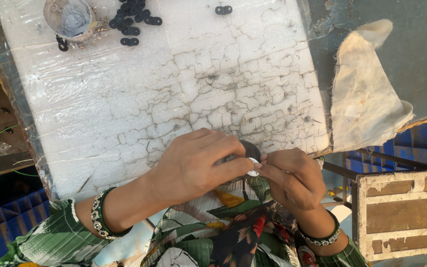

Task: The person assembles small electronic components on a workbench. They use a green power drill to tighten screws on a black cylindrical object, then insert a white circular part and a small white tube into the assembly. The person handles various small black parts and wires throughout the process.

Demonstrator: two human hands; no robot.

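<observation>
While the left hand (pixel 193 165) curled around a small dark round part (pixel 249 148), the right hand (pixel 292 178) pinched a tiny white piece (pixel 253 167) against it, just over the near edge of the cracked white foam board (pixel 174 94). It looked like a fitting step needing careful fingers. Flat black links (pixel 132 22) and a cup of grey paste (pixel 72 19) lay far off.

L hand (pixel 193 163) curled, fingertips pinched; R hand (pixel 292 175) pinched too, fingertips meeting, wrists bent inward
</observation>
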